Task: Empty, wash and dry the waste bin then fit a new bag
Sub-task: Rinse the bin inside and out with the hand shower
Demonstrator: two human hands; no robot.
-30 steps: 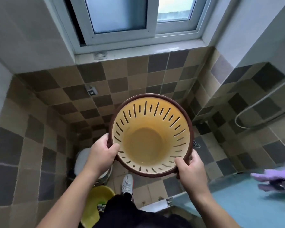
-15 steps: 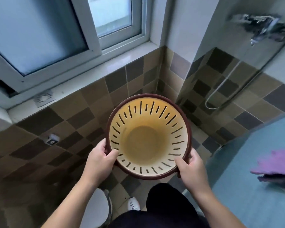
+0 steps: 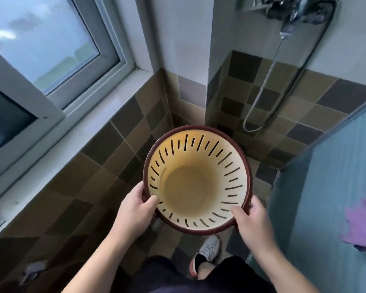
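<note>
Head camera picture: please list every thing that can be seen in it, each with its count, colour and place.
round yellow plastic waste bin with slotted wall and dark red rim: one, yellow and dark red, centre, held in the air, nothing inside.
window with pale frame: one, white-grey, upper left.
tiled wall: brown and beige squares, left and middle.
metal shower hose: one, silver, hangs on the wall at upper right.
shower fitting: one, dark metal, top right.
blue panel: one, teal, right side.
purple cloth: one, right edge, on the panel.
grey shoe: one, below the bin.
left hand: grips the rim, lower left.
right hand: grips the rim, lower right.
</note>
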